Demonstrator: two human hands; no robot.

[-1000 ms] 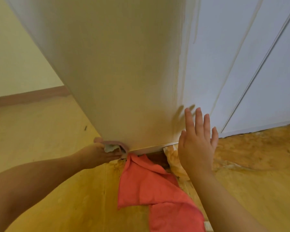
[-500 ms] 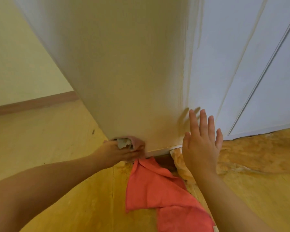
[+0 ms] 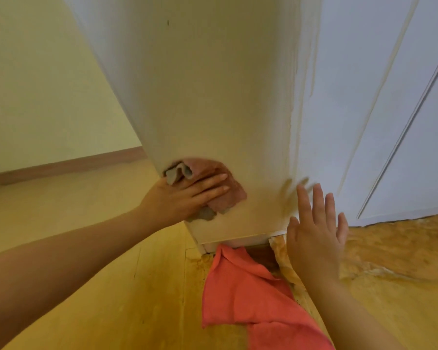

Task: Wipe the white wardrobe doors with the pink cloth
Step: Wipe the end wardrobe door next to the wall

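- The pink cloth (image 3: 221, 192) sits low in the middle of the frame, flattened against the pale wardrobe door (image 3: 213, 97) that fills the upper centre, a little above that door's bottom edge.
- The left hand (image 3: 187, 197) comes in from the lower left and presses the cloth to the panel with its fingers straight and laid flat. It pins the cloth rather than gripping it.
- A greyish fold of the cloth bunches up beside the hand's upper left edge, and another scrap pokes out below the palm.
- The right hand (image 3: 316, 233) is at the lower right of centre, fingers straight and spread, holding nothing. It is close to the door's lower right corner, but I cannot tell whether it touches the panel.
- The two hands are well apart, with bare door between them.
- To the right of the frame the closed doors (image 3: 384, 109) show their moulded lines.
- An orange-red cloth (image 3: 248, 294) lies on the yellow floor (image 3: 86, 286) at bottom centre, its top end tucked under the wardrobe base.
- To my eye the pink cloth is light, soft and limp, so it will crumple and roll under a sliding hand.
- A flat palm over its bunched middle looks the best hold, with the loose fold gathered in so that it does not drag.
- The painted panel looks smooth, so the cloth should slide easily, and steady pressure matters more than grip.
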